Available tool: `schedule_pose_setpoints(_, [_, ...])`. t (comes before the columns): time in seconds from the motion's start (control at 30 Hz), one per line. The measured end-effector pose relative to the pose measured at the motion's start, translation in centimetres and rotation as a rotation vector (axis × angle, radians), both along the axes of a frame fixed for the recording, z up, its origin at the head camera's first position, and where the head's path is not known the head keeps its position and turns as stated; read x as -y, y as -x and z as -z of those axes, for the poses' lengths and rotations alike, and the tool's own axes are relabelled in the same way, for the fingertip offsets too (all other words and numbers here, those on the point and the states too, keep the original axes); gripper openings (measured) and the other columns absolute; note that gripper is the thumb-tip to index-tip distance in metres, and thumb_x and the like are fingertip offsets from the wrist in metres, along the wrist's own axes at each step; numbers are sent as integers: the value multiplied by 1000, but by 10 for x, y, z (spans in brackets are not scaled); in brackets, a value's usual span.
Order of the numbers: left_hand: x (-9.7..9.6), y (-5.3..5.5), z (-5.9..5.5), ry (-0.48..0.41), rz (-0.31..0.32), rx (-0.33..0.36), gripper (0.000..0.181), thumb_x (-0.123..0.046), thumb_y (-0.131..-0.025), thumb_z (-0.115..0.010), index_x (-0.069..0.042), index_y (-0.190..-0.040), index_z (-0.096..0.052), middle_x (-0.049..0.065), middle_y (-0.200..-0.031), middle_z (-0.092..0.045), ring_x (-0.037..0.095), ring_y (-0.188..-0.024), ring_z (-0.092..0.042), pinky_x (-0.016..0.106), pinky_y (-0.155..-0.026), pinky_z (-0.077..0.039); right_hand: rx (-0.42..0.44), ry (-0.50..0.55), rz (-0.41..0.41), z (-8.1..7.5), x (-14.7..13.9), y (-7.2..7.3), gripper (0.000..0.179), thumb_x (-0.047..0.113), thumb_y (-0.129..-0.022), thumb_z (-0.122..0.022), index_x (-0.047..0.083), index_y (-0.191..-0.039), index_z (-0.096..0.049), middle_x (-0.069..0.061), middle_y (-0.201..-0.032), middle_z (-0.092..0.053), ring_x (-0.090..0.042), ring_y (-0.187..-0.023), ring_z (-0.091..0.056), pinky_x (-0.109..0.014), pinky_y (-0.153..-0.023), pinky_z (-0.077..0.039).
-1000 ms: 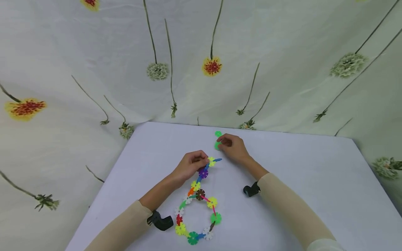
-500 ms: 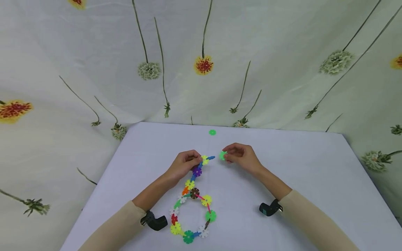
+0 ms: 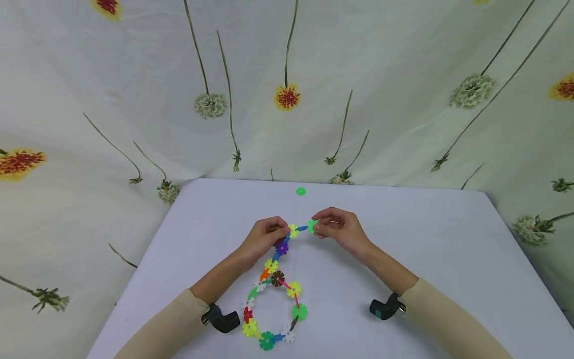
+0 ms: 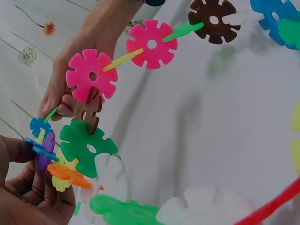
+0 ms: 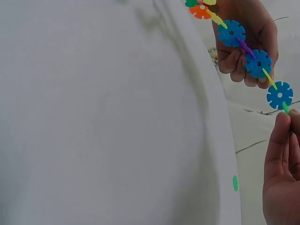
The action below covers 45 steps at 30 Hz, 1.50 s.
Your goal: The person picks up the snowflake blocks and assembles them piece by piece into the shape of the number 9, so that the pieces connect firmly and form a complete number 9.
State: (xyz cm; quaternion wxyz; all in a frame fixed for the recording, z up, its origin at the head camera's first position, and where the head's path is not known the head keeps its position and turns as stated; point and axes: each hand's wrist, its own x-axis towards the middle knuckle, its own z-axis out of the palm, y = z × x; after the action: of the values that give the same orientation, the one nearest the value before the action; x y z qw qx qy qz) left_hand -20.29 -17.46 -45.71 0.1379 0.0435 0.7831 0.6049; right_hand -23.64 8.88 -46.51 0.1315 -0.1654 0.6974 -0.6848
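A chain of notched plastic snowflake discs point(image 3: 270, 265) in many colours stands out on the white table, its lower part forming a ring. My left hand point(image 3: 263, 238) grips the chain's upper end, around the yellow, blue and purple discs; in the left wrist view its thumb lies on a blue disc point(image 4: 45, 153). My right hand point(image 3: 345, 229) pinches a light green disc point(image 3: 312, 227) between thumb and fingers. That disc meets the outermost blue disc point(image 5: 280, 95) edge to edge, seen in the right wrist view. How deep the slots engage cannot be told.
One loose light green disc point(image 3: 301, 192) lies near the back edge of the white table point(image 3: 403, 239). Behind rises a pale cloth point(image 3: 251, 65) with printed flowers. A small black camera point(image 3: 221, 319) sits on the left wrist, another point(image 3: 386, 306) on the right.
My right hand has picked up a green disc from the far part of the table and brought it to the chain's blue end. The left hand has kept its hold.
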Motion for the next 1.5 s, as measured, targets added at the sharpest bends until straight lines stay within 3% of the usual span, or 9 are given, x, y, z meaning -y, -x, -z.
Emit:
schedule_pose_setpoints(0.4, [2,1,0,37,85,-101,20,-19,-109,-63,-1,-110,-71,0,-91,-65,13,-79,-55,21,-74,-49,-11,-35,-20,4,2,-3,23,3,-98,-77,-5,-119,-72,-5,-91,-78,-21,-81,-77,-26,-73,-63])
schedule_pose_setpoints(0.8, [2,1,3,70,120,-106,18,-19,-108,-64,-2,-109,-72,4,-95,-66,16,-80,-55,22,-74,-49,-16,-37,-70,6,2,-6,20,2,-98,-75,-6,-116,-71,-6,-93,-79,-22,-81,-78,-27,-70,-63])
schedule_pose_setpoints(1.1, [4,3,7,75,120,-89,18,-20,-108,-64,-4,-109,-71,2,-95,-66,13,-81,-56,23,-75,-49,-21,-45,-108,9,-1,-3,30,5,-100,-73,-6,-127,-65,-4,-98,-74,-27,-87,-78,-36,-81,-66])
schedule_pose_setpoints(1.27, [7,4,10,97,104,-96,17,-21,-108,-65,-5,-109,-71,1,-95,-67,13,-81,-57,24,-77,-49,-43,-77,-66,7,-4,5,39,11,-105,-69,-2,-141,-59,-15,-109,-74,-34,-87,-76,-33,-80,-66])
schedule_pose_setpoints(1.5, [10,0,9,78,103,-102,18,-21,-108,-65,-4,-110,-71,8,-99,-69,16,-81,-57,24,-77,-49,-88,-150,-15,14,-2,30,29,10,-106,-67,-5,-130,-65,-29,-112,-70,-26,-85,-74,-27,-76,-63])
